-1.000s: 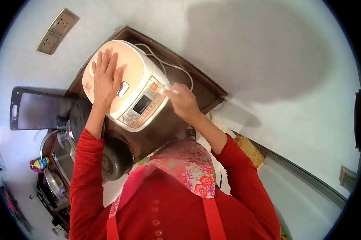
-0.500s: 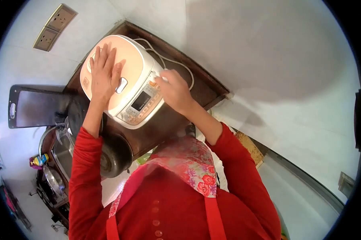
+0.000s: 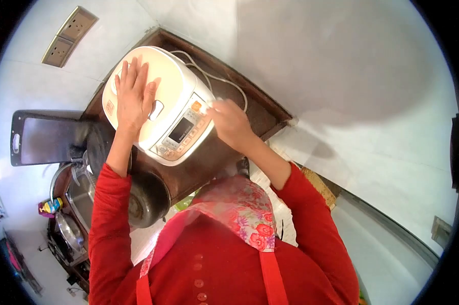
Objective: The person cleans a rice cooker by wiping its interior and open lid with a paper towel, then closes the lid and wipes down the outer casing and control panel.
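A white rice cooker (image 3: 189, 104) with a pale peach lid stands on a dark brown counter. My left hand (image 3: 132, 104) lies flat on the lid, fingers stretched out, beside the small white lid button (image 3: 156, 110). The front panel carries a dark display (image 3: 181, 130) and several buttons. At the panel's right end my right hand (image 3: 231, 122) is closed, its fingers pinched round a small white wad (image 3: 205, 108). Whether the wad is cloth or tissue is not clear. It is at the cooker's front edge, near an orange button (image 3: 196, 105).
A white power cord (image 3: 229, 80) curves behind the cooker on the counter (image 3: 188, 178). To the left are a dark pot (image 3: 150, 198), a cutting board (image 3: 51, 140) leaning on the wall, and a sink (image 3: 82, 195). Wall sockets (image 3: 69, 36) sit above.
My right hand has moved a little right and down from the panel, with the white wad in its fingers. My left hand remains flat on the lid.
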Demonstrator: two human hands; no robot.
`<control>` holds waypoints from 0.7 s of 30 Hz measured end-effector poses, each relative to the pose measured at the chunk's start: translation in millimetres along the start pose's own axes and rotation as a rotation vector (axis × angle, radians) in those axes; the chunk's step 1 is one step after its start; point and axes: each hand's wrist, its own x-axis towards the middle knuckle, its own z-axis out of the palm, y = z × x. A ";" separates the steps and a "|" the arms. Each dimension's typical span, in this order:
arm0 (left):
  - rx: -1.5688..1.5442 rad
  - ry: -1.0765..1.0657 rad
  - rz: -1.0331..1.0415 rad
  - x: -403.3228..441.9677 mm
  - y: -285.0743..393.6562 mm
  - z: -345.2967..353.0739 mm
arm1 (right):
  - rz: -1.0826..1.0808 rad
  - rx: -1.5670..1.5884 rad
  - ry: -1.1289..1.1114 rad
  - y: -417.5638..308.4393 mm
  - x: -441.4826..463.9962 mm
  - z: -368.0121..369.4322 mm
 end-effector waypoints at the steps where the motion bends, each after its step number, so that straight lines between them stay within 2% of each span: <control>1: 0.004 0.007 0.000 0.3 -0.9 0.8 | 0.008 -0.007 0.008 1.6 -6.3 -1.5; 6: -0.024 0.017 0.001 -2.3 2.8 0.2 | 0.022 0.071 0.092 0.6 28.0 14.0; 12: -0.034 0.021 -0.008 -1.3 4.0 -2.1 | 0.018 -0.022 0.013 0.9 -16.2 -5.1; 16: -0.031 0.019 -0.005 -0.6 4.8 -0.9 | 0.002 0.046 0.087 2.6 20.6 12.9; 21: -0.017 0.015 0.006 0.2 0.6 1.4 | 0.030 0.006 -0.006 -0.5 -6.2 -2.8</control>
